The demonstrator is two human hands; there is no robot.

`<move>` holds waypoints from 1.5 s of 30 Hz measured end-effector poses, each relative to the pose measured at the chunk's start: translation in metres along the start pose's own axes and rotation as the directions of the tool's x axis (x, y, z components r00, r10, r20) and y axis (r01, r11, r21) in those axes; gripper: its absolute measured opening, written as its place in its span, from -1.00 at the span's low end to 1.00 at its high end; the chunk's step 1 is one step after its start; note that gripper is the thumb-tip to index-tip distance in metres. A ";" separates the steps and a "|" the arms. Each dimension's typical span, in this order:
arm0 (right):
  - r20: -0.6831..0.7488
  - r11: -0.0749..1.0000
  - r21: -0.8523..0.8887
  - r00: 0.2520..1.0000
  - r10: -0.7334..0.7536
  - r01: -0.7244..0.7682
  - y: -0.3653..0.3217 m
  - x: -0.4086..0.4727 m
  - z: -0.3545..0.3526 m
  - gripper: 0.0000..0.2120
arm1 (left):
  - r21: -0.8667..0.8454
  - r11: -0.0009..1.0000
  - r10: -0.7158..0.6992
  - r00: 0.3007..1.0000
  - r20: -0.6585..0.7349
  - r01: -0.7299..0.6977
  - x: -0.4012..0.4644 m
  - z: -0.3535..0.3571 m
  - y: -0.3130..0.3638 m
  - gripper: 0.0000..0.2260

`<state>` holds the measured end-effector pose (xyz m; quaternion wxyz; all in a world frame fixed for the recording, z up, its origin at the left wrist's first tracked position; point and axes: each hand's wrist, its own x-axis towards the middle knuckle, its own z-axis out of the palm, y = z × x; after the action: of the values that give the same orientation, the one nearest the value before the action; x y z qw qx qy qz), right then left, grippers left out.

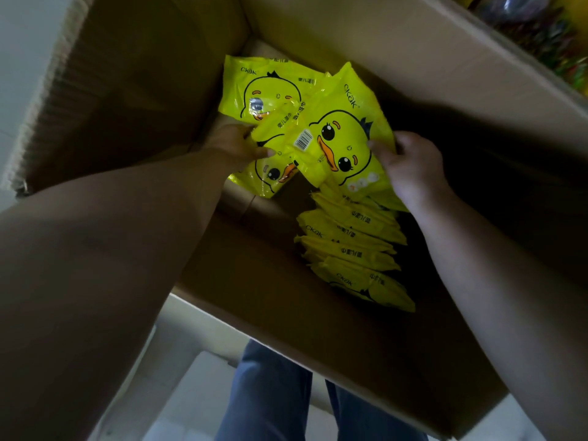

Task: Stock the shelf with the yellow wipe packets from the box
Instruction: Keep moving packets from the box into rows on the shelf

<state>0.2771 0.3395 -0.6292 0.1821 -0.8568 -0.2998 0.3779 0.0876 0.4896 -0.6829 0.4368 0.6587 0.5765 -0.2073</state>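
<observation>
Both my arms reach down into a large open cardboard box (133, 100). My right hand (410, 167) grips the right edge of a yellow wipe packet with a duck face (346, 138). My left hand (241, 144) holds the left side of a bunch of yellow packets (273, 135) that lie partly under that one. Another packet (254, 87) lies flat farther back in the box. A row of several packets (353, 249) stands on edge along the box's right side, below my right hand.
The box's flaps stand open, the right flap (445, 58) leaning over the inside. Colourful goods on a shelf (547, 30) show at the top right. Below the box are the person's blue trousers (273, 399) and pale floor (191, 393).
</observation>
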 end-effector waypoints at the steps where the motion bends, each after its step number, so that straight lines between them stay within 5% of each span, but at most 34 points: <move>1: 0.003 1.000 0.001 1.000 -0.002 0.002 0.000 -0.002 0.001 -0.67 | 0.001 1.000 -0.012 1.000 0.017 0.012 -0.003 0.001 0.000 -0.58; 6: -0.005 0.999 0.025 0.999 -0.048 0.048 -0.006 -0.015 0.001 -0.68 | 0.005 0.996 -0.089 0.995 0.052 0.089 -0.021 -0.009 -0.004 -0.67; 10: 0.069 0.997 0.052 0.996 0.058 -0.061 -0.020 -0.033 -0.012 -0.60 | -0.075 0.986 -0.144 0.987 0.070 0.149 -0.047 -0.032 -0.008 -0.53; 14: 0.178 0.894 0.418 0.980 0.093 -0.161 -0.034 -0.062 -0.031 -0.66 | -0.338 0.926 -0.159 0.985 0.061 0.171 -0.089 -0.058 0.000 -0.48; 17: 0.245 0.778 0.592 0.967 0.072 -0.208 -0.044 -0.086 -0.061 -0.91 | -0.627 0.773 -0.104 0.994 0.030 0.100 -0.140 -0.069 0.018 -0.64; 25: 0.279 0.699 0.710 0.946 -0.168 -0.085 -0.081 -0.175 -0.152 -0.85 | -0.932 0.362 0.115 0.993 0.034 -0.010 -0.284 -0.082 0.068 -0.77; 30: 0.350 0.394 0.876 0.928 -0.126 -0.277 -0.096 -0.227 -0.193 -0.72 | -0.968 0.249 0.269 0.962 0.038 -0.031 -0.351 -0.097 0.087 -0.52; 33: 0.332 0.256 0.921 0.936 -0.115 -0.295 -0.112 -0.255 -0.209 -0.70 | -0.967 0.250 0.366 0.930 0.044 -0.053 -0.378 -0.108 0.101 -0.43; 38: 0.234 0.293 0.931 0.972 -0.017 -0.219 -0.129 -0.283 -0.224 -0.84 | -0.910 0.357 0.466 0.884 -0.022 -0.211 -0.411 -0.129 0.123 -0.70; 43: 0.093 0.231 0.969 0.995 -0.031 -0.083 -0.131 -0.314 -0.258 -0.73 | -0.861 0.393 0.541 0.838 -0.066 -0.321 -0.430 -0.161 0.138 -0.34; 45: 0.027 0.248 0.969 0.998 -0.060 -0.012 -0.133 -0.330 -0.275 -0.76 | -0.829 0.424 0.554 0.828 -0.081 -0.365 -0.439 -0.167 0.150 -0.49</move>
<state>0.2585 0.2016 -0.2018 0.6660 -0.5492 -0.0233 0.5043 0.0807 0.3785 -0.2028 0.7857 0.4871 0.3528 0.1446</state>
